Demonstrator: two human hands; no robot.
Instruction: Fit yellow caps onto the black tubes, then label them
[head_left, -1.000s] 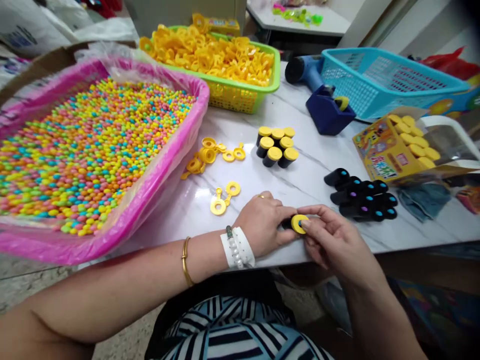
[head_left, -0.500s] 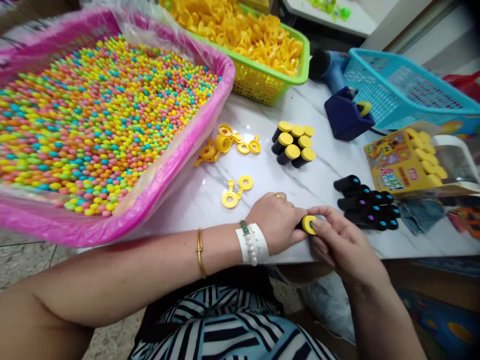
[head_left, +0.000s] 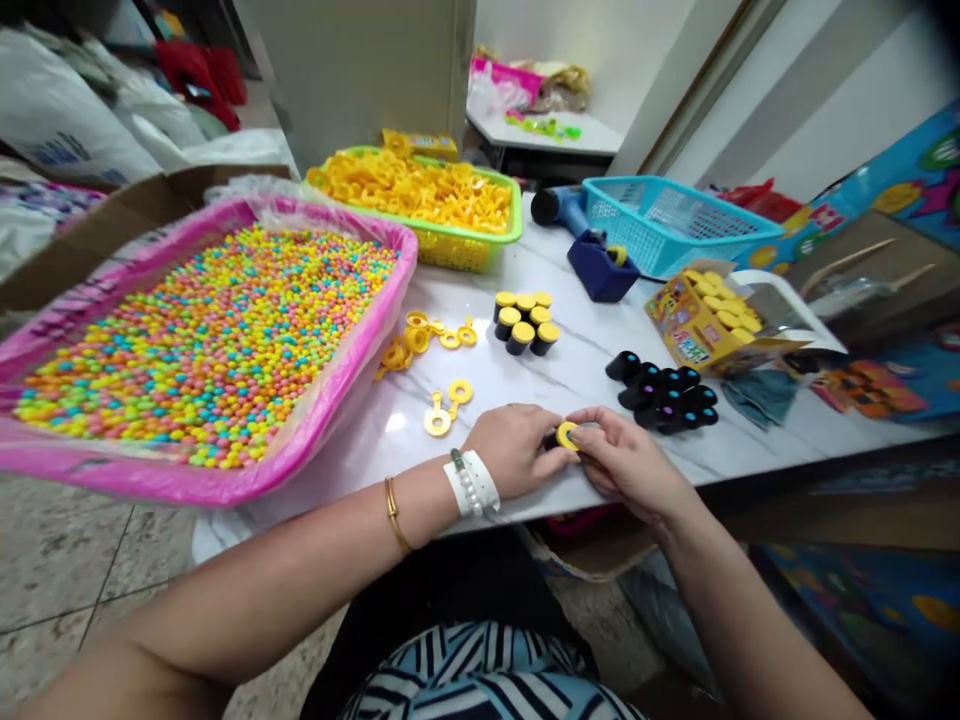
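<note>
Tube (head_left: pixel 551 441) and ring (head_left: pixel 568 436) meet near the front edge of the table (head_left: pixel 390 455) in the head view. The left hand (head_left: pixel 516 448) pinches the black tube between thumb and forefinger, its other fingers curled toward the tabletop. The right hand (head_left: pixel 628 458) has its thumb on the yellow ring and its fingers bent behind, so the two hands close on the same small thing. Fingers cover much of the joint, and I cannot tell whether the ring sits around the tube's end or only against it. The step in hand looks like fitting the one to the other; what it calls for next, I judge, is a steady left grip and a straight push from the right thumb, since a slanted push could cock the ring. Ahead of the hands stand tubes with yellow tops (head_left: pixel 521 328); to the right is a cluster of black tubes with blue or purple dots (head_left: pixel 660 400). Loose rings (head_left: pixel 415 341) lie just beside the pink tub (head_left: pixel 405 250) of beads (head_left: pixel 225 340), while the green basket (head_left: pixel 512 226) behind is heaped with more yellow pieces (head_left: pixel 435 195).
</note>
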